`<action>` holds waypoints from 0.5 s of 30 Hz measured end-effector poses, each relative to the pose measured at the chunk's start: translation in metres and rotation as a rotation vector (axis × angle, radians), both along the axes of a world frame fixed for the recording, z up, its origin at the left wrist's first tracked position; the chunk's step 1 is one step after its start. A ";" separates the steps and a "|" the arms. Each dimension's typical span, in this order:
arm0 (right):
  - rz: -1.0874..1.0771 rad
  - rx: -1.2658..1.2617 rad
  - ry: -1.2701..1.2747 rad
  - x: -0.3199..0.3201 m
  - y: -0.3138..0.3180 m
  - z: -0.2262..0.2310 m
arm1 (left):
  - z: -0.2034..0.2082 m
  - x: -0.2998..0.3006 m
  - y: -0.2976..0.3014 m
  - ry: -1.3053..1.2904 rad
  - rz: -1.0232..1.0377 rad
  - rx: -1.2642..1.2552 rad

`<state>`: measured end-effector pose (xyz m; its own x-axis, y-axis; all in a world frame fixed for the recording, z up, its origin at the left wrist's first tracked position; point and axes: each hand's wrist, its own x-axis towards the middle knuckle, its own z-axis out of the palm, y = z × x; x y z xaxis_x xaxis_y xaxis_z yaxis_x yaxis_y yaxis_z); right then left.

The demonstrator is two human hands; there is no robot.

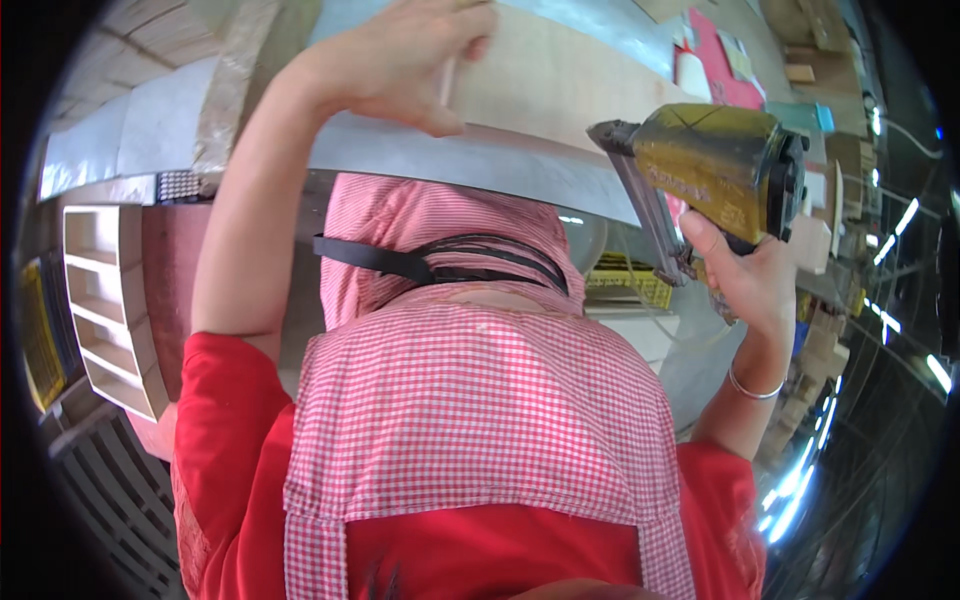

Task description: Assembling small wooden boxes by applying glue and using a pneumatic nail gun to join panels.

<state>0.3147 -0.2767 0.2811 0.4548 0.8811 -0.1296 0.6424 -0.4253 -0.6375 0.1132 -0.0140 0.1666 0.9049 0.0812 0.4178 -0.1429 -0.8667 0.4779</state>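
My left hand (pixel 405 65) is at the end of a pale wooden board (pixel 560 85) over the workbench (pixel 400 150). Its thumb and curled fingers close around the board's end, and the fingertips are slightly blurred. In my right hand (pixel 755 275) is a yellow and black nail gun (pixel 700 170), gripped by its handle with the thumb against the body. The gun's dark nose points left, just above the board's right end, and its slim magazine slants down beside the bench edge. It looks apart from the board, though the depth is hard to judge.
At the back right, a white bottle with a red tip (pixel 690 75) stands by a pink sheet (pixel 725 60). A divided wooden tray (pixel 105 310) leans at left. Below the bench sits a yellow crate (pixel 645 285). Wood pieces (pixel 815 340) are stacked on the right.
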 end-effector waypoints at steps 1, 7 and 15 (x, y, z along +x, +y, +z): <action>0.003 0.013 0.034 -0.004 0.001 0.001 | 0.016 0.003 -0.005 0.304 0.098 -0.062; 0.144 0.002 0.083 -0.002 0.012 0.013 | 0.039 0.022 -0.020 0.216 0.079 -0.191; 0.225 -0.034 0.089 0.002 0.008 0.025 | 0.049 0.034 -0.034 0.175 0.079 -0.275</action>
<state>0.3164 -0.2682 0.3061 0.2332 0.9532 -0.1922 0.6650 -0.3005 -0.6837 0.1475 -0.0477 0.2156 0.9474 0.2420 0.2093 0.0246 -0.7073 0.7065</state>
